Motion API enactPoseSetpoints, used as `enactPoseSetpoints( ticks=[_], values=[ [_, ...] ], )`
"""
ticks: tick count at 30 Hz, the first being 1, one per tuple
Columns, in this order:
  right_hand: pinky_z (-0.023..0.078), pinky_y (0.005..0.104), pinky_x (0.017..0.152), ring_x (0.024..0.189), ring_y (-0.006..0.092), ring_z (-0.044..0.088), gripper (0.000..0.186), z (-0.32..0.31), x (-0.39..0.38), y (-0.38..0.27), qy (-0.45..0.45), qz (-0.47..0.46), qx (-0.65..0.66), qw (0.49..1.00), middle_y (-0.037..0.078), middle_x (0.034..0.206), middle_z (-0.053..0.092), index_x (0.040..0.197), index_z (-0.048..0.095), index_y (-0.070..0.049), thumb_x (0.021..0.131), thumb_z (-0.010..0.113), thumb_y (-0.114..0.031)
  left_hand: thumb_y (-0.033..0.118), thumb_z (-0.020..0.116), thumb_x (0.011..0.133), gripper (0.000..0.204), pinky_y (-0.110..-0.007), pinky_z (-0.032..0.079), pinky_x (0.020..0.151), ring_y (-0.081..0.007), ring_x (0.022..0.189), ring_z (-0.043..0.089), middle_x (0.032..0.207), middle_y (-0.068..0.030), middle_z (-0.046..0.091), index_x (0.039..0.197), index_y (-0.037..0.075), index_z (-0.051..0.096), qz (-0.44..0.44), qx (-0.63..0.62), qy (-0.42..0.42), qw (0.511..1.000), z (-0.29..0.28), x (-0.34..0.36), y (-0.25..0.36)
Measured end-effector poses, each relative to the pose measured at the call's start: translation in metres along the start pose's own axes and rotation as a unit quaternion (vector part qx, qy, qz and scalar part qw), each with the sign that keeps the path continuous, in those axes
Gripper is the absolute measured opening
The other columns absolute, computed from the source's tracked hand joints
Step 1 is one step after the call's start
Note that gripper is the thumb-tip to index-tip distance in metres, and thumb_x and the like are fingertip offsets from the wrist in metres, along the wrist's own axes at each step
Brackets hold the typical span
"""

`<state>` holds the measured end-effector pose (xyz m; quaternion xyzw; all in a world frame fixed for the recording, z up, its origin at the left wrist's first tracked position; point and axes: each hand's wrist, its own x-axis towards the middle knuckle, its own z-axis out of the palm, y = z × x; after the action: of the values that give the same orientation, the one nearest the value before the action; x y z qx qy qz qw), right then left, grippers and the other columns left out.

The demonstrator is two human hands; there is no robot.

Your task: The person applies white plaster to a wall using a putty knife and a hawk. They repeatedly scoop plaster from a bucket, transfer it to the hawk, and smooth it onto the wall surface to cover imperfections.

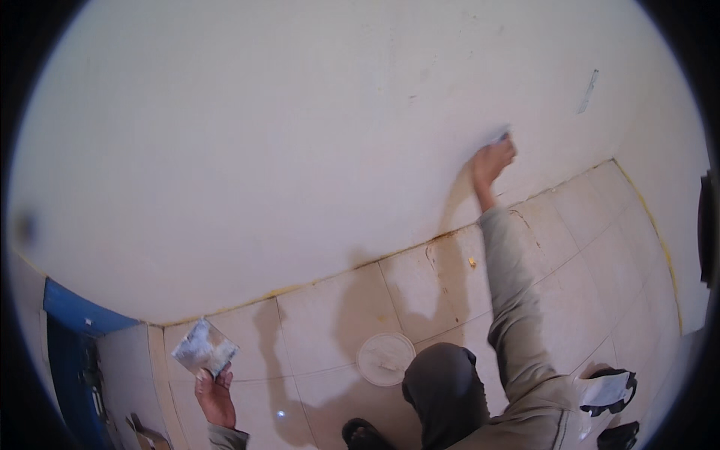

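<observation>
My right hand point(493, 162) reaches far out and presses a putty knife point(499, 136) to the white wall point(300, 150); the hand is slightly blurred and covers most of the tool. At the lower left, my left hand point(216, 401) grips a square metal plate point(204, 346) by its near edge. Whitish smears, like putty, coat the plate, which is held apart from the wall above the floor. On the tiles between my arms stands a round container point(386, 360) with pale material in it.
The tiled floor point(330, 322) meets the wall along a yellowish line. At the lower right lie a white and black item point(606, 393) and a dark one point(619, 435). A blue door point(71, 367) stands at the far left. My knee point(444, 390) is beside the container.
</observation>
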<state>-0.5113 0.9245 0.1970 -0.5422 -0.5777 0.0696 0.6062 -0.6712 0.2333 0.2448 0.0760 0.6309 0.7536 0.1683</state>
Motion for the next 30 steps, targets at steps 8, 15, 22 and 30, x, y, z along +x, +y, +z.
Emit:
enactPoseSetpoints(
  ticks=[8,15,22,30],
  values=[
    [0.032,0.0505,0.101,0.126,0.039,0.038,0.086,-0.017,-0.145,-0.063,-0.078,-0.064,-0.002,0.995,0.02,0.139,0.039,0.145,0.03,-0.005,0.069,0.07,0.0,0.039,0.058,0.095,0.051,-0.031,0.045,0.087,-0.0207,0.108,0.06,0.123,-0.0057,0.06,0.133,0.007,0.046,0.057,0.033,0.014,0.998,0.041,-0.044,0.024],
    [0.032,0.0507,0.105,0.124,0.041,0.04,0.061,-0.001,-0.082,-0.038,-0.015,0.007,0.084,0.996,0.025,0.134,0.042,0.138,0.038,0.001,0.079,0.05,0.007,0.038,0.06,0.094,0.049,-0.028,0.048,0.081,-0.0189,0.102,0.061,0.121,-0.0052,0.06,0.131,0.008,0.048,0.003,0.05,0.02,0.999,0.056,-0.044,0.033],
    [0.03,0.0534,0.102,0.128,0.0398,0.038,0.072,-0.004,-0.148,-0.069,-0.083,-0.095,-0.009,0.992,0.022,0.141,0.038,0.147,0.029,-0.005,0.081,0.06,-0.006,0.035,0.058,0.096,0.045,-0.027,0.049,0.08,-0.0191,0.102,0.063,0.119,-0.006,0.061,0.13,0.007,0.048,-0.008,0.06,-0.02,0.998,0.073,-0.022,0.018],
    [0.034,0.0523,0.101,0.12,0.0415,0.042,0.062,-0.01,-0.168,-0.052,-0.117,-0.092,-0.007,0.989,0.025,0.131,0.043,0.14,0.037,-0.002,0.082,0.059,0.0,0.033,0.058,0.096,0.043,-0.029,0.051,0.078,-0.0198,0.1,0.065,0.117,-0.0079,0.063,0.127,0.004,0.05,-0.022,0.095,-0.016,0.995,0.05,-0.018,0.011]
  ],
)
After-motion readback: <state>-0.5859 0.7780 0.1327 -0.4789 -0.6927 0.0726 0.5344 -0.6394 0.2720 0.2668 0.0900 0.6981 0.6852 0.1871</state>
